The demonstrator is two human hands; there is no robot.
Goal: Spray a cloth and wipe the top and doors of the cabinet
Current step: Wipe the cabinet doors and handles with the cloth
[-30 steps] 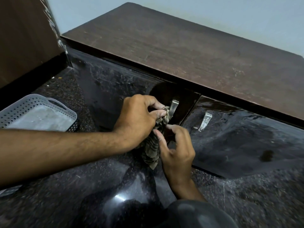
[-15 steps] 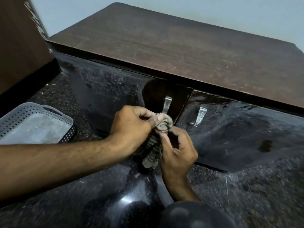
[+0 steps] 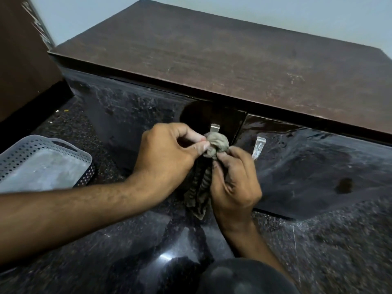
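A low cabinet with a brown wooden top (image 3: 233,60) and two glossy black doors stands before me. My left hand (image 3: 167,155) and my right hand (image 3: 235,183) both pinch a bunched grey-brown cloth (image 3: 218,144) in front of the left door (image 3: 131,115). The cloth's ball covers the lower part of the left door's metal handle (image 3: 214,128), and its striped tail hangs down between my hands. The right door (image 3: 318,166) has its own metal handle (image 3: 258,146), uncovered. No spray bottle is in view.
A white perforated plastic basket (image 3: 42,158) sits on the dark speckled floor (image 3: 339,240) at the left. A brown wooden panel (image 3: 19,60) rises at the far left. A pale wall runs behind the cabinet. A dark rounded shape (image 3: 244,276) lies at the bottom edge.
Both hands have gathered the cloth into a tighter ball and lifted it over the left door's handle. The view has shifted slightly; the cabinet has not moved.
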